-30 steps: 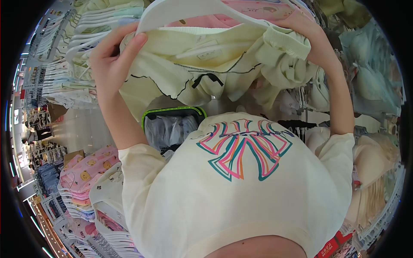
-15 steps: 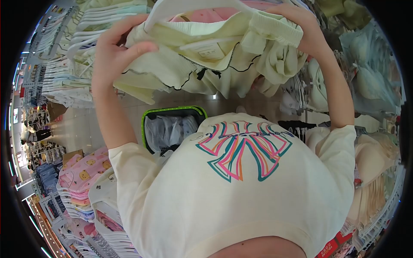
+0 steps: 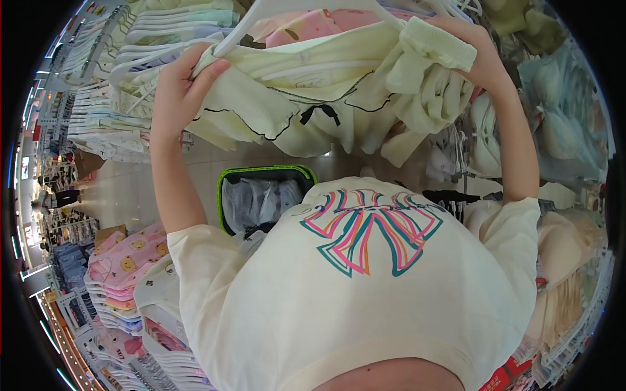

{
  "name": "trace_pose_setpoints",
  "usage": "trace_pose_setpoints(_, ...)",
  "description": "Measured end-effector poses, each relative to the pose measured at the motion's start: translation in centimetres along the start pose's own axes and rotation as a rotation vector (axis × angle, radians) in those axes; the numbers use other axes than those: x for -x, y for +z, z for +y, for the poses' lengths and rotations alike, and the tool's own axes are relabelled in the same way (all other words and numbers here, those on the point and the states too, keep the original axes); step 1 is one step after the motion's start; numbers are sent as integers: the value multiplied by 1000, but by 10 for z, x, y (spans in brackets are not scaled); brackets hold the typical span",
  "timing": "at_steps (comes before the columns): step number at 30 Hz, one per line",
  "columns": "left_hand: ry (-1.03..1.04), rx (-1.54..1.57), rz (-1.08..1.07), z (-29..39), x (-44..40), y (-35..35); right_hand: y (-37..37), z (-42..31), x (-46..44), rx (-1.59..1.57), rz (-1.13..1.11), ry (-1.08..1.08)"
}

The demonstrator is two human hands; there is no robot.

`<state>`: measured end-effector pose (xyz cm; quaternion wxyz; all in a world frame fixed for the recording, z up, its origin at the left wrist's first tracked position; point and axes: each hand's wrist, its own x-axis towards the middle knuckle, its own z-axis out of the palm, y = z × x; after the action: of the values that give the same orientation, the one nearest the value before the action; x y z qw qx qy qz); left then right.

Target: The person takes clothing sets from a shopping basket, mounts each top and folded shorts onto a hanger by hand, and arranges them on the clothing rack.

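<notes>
A pale yellow-green garment with black wavy trim and a small black bow hangs across the top of the head view. Inside its neckline a white hanger shows. At the garment's left shoulder, my left hand pinches the cloth between thumb and fingers. My right hand is at the opposite end, beside a gathered cuff and bunched cloth; its fingers are partly hidden behind the fabric. Pink clothing shows behind the neckline.
A green-rimmed basket with clear plastic bags stands below the garment. Hangers with light clothes line the upper left. Folded pink clothes are lower left. Bras hang at the right, and a distant person stands far left.
My left hand has moved slightly right and its thumb has closed onto the garment's shoulder. The garment is spread wider, with the bow more visible. My right hand has shifted slightly right.
</notes>
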<state>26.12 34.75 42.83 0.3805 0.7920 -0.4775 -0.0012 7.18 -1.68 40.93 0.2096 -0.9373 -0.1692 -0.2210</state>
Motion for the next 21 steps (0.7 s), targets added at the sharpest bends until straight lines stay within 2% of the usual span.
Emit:
trace_pose_setpoints(3,-48,82,54,-13,7,-1,-13,24,20,28,70,56)
trace_pose_setpoints(7,-112,161,88,-33,19,-7,-39,73,74,-36,102,322)
trace_pose_setpoints(10,-160,178,107,-30,26,-9,-38,19,46,-447,99,321)
trace_pose_setpoints(11,-167,192,98,-35,28,-12,-33,11,44,-543,102,435)
trace_pose_setpoints(14,-168,239,86,-50,33,-15,-12,5,39,-693,69,227)
trace_pose_setpoints(15,-157,257,92,-51,33,-15,1,1,34,-810,183,251)
trace_pose_setpoints(18,-194,303,77,-46,32,-15,27,88,93,-250,277,355)
trace_pose_setpoints(19,-221,316,68,-40,31,-14,31,80,86,-171,335,404)
trace_pose_setpoints(21,-200,232,55,-24,25,-8,36,70,77,-205,338,382)
